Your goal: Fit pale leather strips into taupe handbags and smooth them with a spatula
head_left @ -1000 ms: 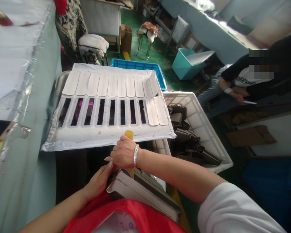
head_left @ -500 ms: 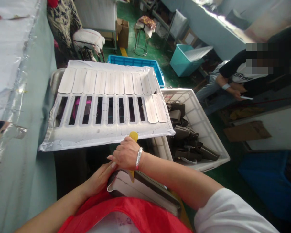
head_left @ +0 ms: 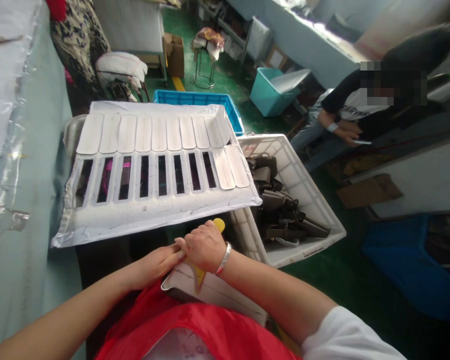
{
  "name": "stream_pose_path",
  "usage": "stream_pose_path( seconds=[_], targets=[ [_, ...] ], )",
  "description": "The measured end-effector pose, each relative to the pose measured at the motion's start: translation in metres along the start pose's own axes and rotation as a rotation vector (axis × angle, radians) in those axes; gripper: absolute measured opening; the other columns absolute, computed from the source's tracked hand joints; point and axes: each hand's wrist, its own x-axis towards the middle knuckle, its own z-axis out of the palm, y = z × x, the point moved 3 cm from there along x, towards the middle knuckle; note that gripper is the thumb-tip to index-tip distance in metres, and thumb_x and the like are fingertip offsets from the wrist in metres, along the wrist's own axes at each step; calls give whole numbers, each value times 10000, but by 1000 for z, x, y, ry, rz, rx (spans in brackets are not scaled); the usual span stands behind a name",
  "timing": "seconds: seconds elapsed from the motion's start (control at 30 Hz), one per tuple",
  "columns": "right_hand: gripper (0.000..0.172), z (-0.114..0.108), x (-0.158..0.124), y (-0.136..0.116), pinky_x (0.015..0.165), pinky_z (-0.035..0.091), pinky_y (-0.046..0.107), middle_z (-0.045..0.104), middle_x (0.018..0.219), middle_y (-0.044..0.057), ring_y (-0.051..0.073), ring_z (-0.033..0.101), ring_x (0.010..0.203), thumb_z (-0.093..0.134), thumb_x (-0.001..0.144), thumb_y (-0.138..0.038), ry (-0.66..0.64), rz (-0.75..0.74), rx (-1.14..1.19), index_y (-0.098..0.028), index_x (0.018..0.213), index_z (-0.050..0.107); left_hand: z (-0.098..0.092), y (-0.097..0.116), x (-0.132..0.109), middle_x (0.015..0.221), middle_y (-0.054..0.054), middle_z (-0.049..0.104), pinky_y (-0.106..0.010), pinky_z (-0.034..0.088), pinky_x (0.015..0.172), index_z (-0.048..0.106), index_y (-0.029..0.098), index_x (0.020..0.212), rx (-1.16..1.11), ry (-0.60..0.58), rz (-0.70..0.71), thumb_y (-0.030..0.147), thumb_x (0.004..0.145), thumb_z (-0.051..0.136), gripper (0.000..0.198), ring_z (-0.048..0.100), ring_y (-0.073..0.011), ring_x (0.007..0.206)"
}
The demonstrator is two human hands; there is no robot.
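Observation:
My right hand [head_left: 206, 247] is closed round a yellow hand tool [head_left: 219, 225]; its rounded end sticks out above the fist and a narrow pointed part shows below it. The tool's exact kind cannot be made out. Beneath this hand lies a dark bag piece [head_left: 225, 295] with a pale inner face, propped at my lap against a red apron [head_left: 195, 317]. My left hand [head_left: 159, 265] holds the piece's upper left corner, its fingertips meeting my right hand. Some of its fingers are hidden.
Before me, a white slotted board [head_left: 165, 212] carries pale rounded strips [head_left: 144, 134]. Right of it stands a white crate [head_left: 311, 195] of dark bags [head_left: 285, 202]. A blue crate [head_left: 195, 97] is behind, a covered table [head_left: 26, 150] left. A person [head_left: 345, 112] sits at right, holding a phone.
The view has shifted slightly, moving the surroundings left. My right hand and the yellow tool have tilted a little rightward at the top, over the bag piece. Both hands keep their hold.

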Motion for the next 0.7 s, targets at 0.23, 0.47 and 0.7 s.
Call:
stream_pose_path(
  seconds=[0.23,0.47,0.7],
  targets=[
    [517,-34,-58,36,645,306,321,609,588,74,185,543,580,358,920,-463,-58,372,37,-192,559,609,-13,-10,-28,1347,-70,494,-372,290,1058,471,249,1309,-316,-70,-75,437,808,578,546,416,-258,1261],
    [333,-76,-127,22,481,278,228,470,594,-14,103,407,525,470,833,-440,-57,671,716,-167,644,495,-26,-31,-43,1227,-95,588,-290,453,726,600,209,1161,-206,164,-68,562,833,448,505,588,-215,935],
    [305,-48,-149,-44,460,365,200,517,662,-5,103,505,538,468,803,-468,-11,674,1043,-166,760,450,-22,-10,-23,1192,-95,609,-297,446,698,657,191,1064,-85,153,-58,602,750,520,534,589,-226,914]
  ],
)
